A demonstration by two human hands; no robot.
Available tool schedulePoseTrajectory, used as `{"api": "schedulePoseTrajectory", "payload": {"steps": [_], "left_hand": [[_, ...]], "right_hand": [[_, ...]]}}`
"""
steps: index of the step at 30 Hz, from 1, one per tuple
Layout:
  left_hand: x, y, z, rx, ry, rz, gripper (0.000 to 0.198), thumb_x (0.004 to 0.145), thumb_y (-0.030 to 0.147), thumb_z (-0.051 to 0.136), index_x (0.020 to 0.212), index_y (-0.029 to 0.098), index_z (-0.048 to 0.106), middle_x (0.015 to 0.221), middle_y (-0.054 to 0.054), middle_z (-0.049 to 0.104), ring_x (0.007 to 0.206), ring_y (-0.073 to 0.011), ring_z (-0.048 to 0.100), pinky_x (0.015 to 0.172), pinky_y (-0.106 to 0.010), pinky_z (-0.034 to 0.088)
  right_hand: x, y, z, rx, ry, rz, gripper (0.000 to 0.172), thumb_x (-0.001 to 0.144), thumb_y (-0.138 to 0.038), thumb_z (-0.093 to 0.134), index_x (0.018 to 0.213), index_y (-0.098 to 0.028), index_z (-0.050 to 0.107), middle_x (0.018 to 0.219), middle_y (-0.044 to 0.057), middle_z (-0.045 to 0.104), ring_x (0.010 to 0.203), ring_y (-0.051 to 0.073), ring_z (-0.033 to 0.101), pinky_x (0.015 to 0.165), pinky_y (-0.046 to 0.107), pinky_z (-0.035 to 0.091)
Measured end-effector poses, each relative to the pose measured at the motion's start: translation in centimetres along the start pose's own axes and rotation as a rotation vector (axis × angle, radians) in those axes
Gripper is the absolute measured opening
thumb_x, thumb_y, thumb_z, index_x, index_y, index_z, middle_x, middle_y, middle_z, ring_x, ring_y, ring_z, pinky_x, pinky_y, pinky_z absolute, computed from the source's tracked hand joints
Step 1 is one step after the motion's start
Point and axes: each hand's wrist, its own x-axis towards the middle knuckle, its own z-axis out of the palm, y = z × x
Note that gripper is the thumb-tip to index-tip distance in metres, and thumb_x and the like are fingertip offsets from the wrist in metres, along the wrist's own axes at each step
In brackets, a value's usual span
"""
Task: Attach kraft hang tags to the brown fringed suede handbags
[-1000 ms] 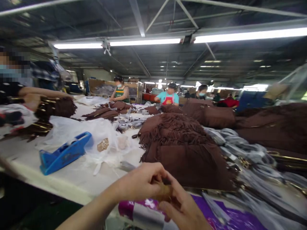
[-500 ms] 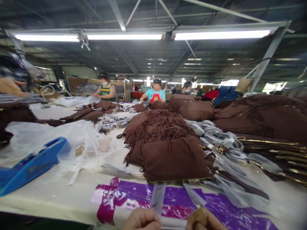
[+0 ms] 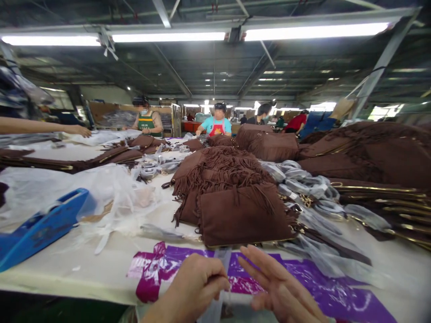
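Note:
My left hand [image 3: 193, 287] is curled at the bottom centre, its fingers pinched on a strip of clear plastic film [image 3: 220, 269] that runs over a purple plastic sheet [image 3: 303, 291]. Beside it, my right hand [image 3: 281, 289] has its fingers stretched out and spread, holding nothing, and hovers over the same purple sheet. Just beyond both hands lies a stack of brown fringed suede bags [image 3: 235, 202] on the white table [image 3: 84, 269].
A blue tape dispenser [image 3: 40, 229] sits at the left on crumpled clear plastic bags [image 3: 101, 197]. More brown bags [image 3: 370, 157] and wrapped straps [image 3: 303, 184] pile up at the right. Another person's arm [image 3: 43, 128] reaches in at far left; several workers [image 3: 217, 123] stand at the far end.
My hands rose back into view. The right hand let go of a small brown tag and spread its fingers. The camera view settled lower towards the purple sheet.

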Motion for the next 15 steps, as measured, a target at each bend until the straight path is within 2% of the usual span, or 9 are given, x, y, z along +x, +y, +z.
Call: {"api": "schedulePoseTrajectory", "payload": {"steps": [2, 4, 5, 7, 9, 11, 13, 15], "left_hand": [[0.2, 0.2, -0.2, -0.086, -0.044, 0.033, 0.018, 0.078, 0.018, 0.054, 0.071, 0.021, 0.070, 0.065, 0.001, 0.067, 0.061, -0.0153, 0.057, 0.062, -0.024, 0.040], [0.1, 0.1, -0.7, -0.224, -0.090, 0.067, 0.021, 0.081, 0.017, 0.049, 0.082, 0.020, 0.070, 0.074, 0.000, 0.069, 0.063, -0.0145, 0.057, 0.062, -0.023, 0.042], [-0.1, -0.1, -1.0, -0.277, -0.098, 0.078, 0.021, 0.084, 0.019, 0.047, 0.087, 0.020, 0.068, 0.075, 0.000, 0.067, 0.063, -0.0140, 0.056, 0.062, -0.022, 0.042], [-0.5, -0.7, -1.6, -0.317, -0.072, 0.074, 0.019, 0.090, 0.024, 0.044, 0.092, 0.020, 0.063, 0.073, 0.001, 0.061, 0.064, -0.0135, 0.054, 0.062, -0.021, 0.042], [-0.8, -1.5, -2.0, -0.322, -0.056, 0.053, 0.016, 0.092, 0.024, 0.043, 0.096, 0.020, 0.057, 0.071, 0.003, 0.056, 0.065, -0.0136, 0.053, 0.062, -0.021, 0.042], [-1.0, -2.4, -2.0, -0.353, -0.054, 0.025, 0.013, 0.090, 0.021, 0.042, 0.098, 0.021, 0.053, 0.071, 0.003, 0.057, 0.064, -0.0134, 0.055, 0.061, -0.021, 0.043], [-0.9, -3.1, -1.8, -0.398, -0.035, -0.006, 0.013, 0.088, 0.019, 0.043, 0.099, 0.021, 0.050, 0.070, 0.003, 0.060, 0.059, -0.0128, 0.055, 0.057, -0.021, 0.042], [-0.8, -3.6, -1.8, -0.404, 0.006, -0.020, 0.014, 0.087, 0.017, 0.044, 0.098, 0.020, 0.051, 0.066, 0.004, 0.060, 0.055, -0.0123, 0.054, 0.054, -0.020, 0.041]], "right_hand": [[1.3, 1.2, 1.8, 0.041, -0.110, 0.064, 0.073, 0.073, -0.058, 0.076, 0.136, -0.033, 0.050, 0.132, 0.012, 0.060, 0.111, 0.029, 0.063, 0.069, 0.031, 0.055], [2.6, 2.4, 3.1, -0.008, -0.215, 0.116, 0.082, 0.072, -0.057, 0.079, 0.140, -0.027, 0.044, 0.106, 0.008, 0.069, 0.083, 0.021, 0.068, 0.062, 0.027, 0.054], [3.2, 2.8, 3.5, -0.063, -0.264, 0.139, 0.078, 0.074, -0.056, 0.077, 0.138, -0.023, 0.046, 0.094, 0.005, 0.070, 0.070, 0.017, 0.066, 0.058, 0.024, 0.052], [4.2, 3.2, 3.7, -0.209, -0.326, 0.155, 0.060, 0.081, -0.056, 0.070, 0.127, -0.020, 0.056, 0.081, 0.001, 0.068, 0.056, 0.012, 0.058, 0.050, 0.021, 0.046], [4.9, 3.0, 3.7, -0.378, -0.342, 0.110, 0.041, 0.087, -0.050, 0.062, 0.114, -0.020, 0.065, 0.079, 0.000, 0.069, 0.058, 0.013, 0.058, 0.053, 0.022, 0.045], [5.5, 2.6, 3.6, -0.568, -0.310, 0.002, 0.026, 0.089, -0.042, 0.058, 0.102, -0.022, 0.071, 0.082, 0.001, 0.071, 0.072, 0.017, 0.064, 0.065, 0.025, 0.047], [6.0, 2.3, 3.8, -0.758, -0.286, -0.105, 0.021, 0.089, -0.036, 0.057, 0.091, -0.024, 0.074, 0.083, 0.001, 0.071, 0.080, 0.020, 0.065, 0.072, 0.026, 0.045], [6.5, 2.2, 4.2, -0.897, -0.272, -0.185, 0.022, 0.090, -0.034, 0.056, 0.082, -0.025, 0.075, 0.077, 0.000, 0.067, 0.075, 0.018, 0.063, 0.069, 0.026, 0.043]]}}
